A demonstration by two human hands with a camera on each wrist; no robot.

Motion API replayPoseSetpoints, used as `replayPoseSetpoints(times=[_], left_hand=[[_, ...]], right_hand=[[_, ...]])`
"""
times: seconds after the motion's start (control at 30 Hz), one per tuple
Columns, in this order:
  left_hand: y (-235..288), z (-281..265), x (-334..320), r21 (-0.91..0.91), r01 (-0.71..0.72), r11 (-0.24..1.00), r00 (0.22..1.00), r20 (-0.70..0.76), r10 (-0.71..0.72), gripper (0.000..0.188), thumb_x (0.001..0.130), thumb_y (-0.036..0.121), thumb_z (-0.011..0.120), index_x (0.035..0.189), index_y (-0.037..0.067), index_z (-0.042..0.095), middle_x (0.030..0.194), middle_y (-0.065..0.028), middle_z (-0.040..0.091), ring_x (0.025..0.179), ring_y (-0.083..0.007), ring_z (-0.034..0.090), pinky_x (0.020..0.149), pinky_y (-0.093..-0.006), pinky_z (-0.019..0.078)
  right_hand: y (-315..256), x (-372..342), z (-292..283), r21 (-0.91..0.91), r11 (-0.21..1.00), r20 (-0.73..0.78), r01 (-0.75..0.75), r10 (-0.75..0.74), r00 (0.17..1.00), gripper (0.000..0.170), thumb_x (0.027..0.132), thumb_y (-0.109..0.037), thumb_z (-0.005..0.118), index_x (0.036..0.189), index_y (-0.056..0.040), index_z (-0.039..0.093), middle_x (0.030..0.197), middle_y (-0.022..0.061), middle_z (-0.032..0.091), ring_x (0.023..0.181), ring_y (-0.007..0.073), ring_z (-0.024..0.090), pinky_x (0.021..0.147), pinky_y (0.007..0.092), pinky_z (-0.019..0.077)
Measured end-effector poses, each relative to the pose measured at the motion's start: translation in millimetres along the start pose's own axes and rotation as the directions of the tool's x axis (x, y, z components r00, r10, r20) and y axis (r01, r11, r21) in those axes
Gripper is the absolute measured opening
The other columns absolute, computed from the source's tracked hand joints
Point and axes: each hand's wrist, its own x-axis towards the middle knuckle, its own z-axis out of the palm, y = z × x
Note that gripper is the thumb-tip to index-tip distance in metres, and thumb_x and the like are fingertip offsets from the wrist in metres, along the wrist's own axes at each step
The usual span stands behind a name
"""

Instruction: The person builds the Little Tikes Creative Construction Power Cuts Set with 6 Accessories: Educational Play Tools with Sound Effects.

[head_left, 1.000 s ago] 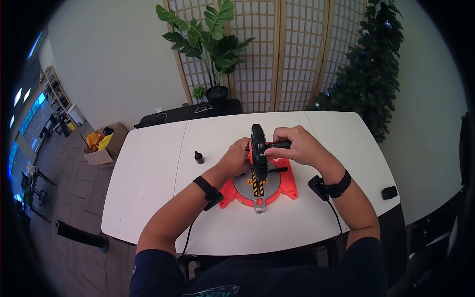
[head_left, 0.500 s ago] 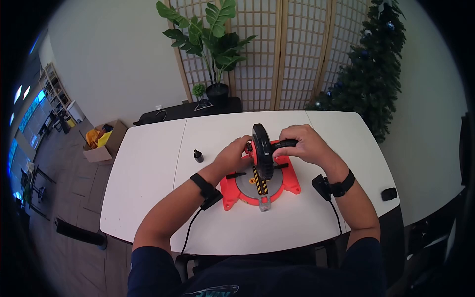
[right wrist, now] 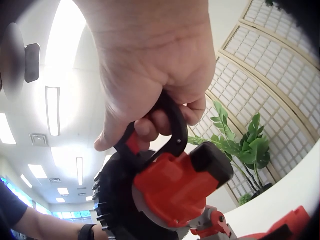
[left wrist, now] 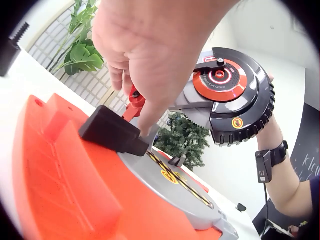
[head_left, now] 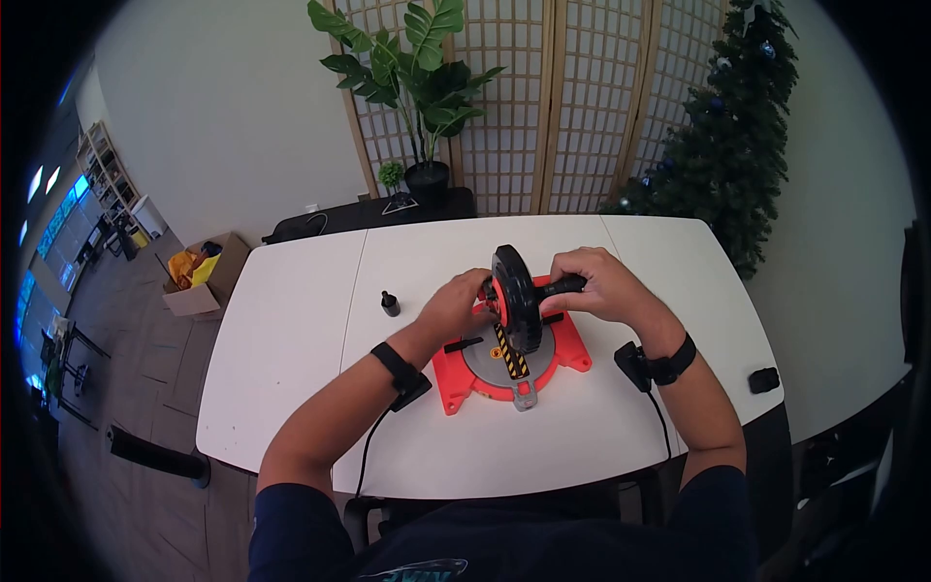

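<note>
A toy mitre saw with a red base [head_left: 453,380] and a grey round turntable [head_left: 475,367] stands on the white table. Its black blade guard [head_left: 517,299] is raised and leans slightly. My right hand [head_left: 603,284] grips the black handle [right wrist: 176,122], fingers curled through its loop in the right wrist view. At the back of the saw my left hand [head_left: 454,308] is around the red hinge part [left wrist: 134,106]; its fingertips are partly hidden, with the thumb pointing down beside a black clamp block [left wrist: 111,131].
A small black bottle-shaped piece [head_left: 390,305] stands left of the saw. On the table's right edge lies a black object [head_left: 763,380]. Beyond the table are a potted plant [head_left: 427,181], a lattice screen and a decorated tree. A cardboard box [head_left: 225,276] sits at the left.
The saw has turned a little, its front swinging to the right. My right hand and the handle have shifted slightly right, and the blade guard now shows more of its side.
</note>
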Motion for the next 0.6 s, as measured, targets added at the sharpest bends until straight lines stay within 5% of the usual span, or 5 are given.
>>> replayPoseSetpoints(times=[0.33, 0.6], left_hand=[[0, 4, 3, 0.027, 0.038, 0.999, 0.999, -0.025, -0.038, 0.045, 0.077, 0.01, 0.078, 0.116, 0.002, 0.057, 0.108, -0.0156, 0.065, 0.104, -0.034, 0.064, 0.092, -0.0407, 0.0513], [-1, -5, 1, 0.074, -0.032, 0.997, 0.998, 0.063, 0.027, 0.059, 0.071, 0.011, 0.085, 0.121, 0.004, 0.054, 0.112, -0.0151, 0.062, 0.105, -0.0327, 0.063, 0.094, -0.0399, 0.0509]], right_hand=[[-1, -9, 5, -0.05, 0.995, 0.045, -0.087, 0.089, 0.995, 0.044, 0.074, -0.036, 0.087, 0.074, -0.0053, 0.056, 0.069, 0.0076, 0.059, 0.069, 0.0254, 0.055, 0.065, 0.0356, 0.0427], [4, -27, 18, -0.172, 0.982, 0.003, 0.082, -0.082, 0.997, 0.05, 0.073, -0.047, 0.085, 0.07, -0.0076, 0.054, 0.066, 0.0054, 0.057, 0.065, 0.0262, 0.055, 0.073, 0.0354, 0.044]])
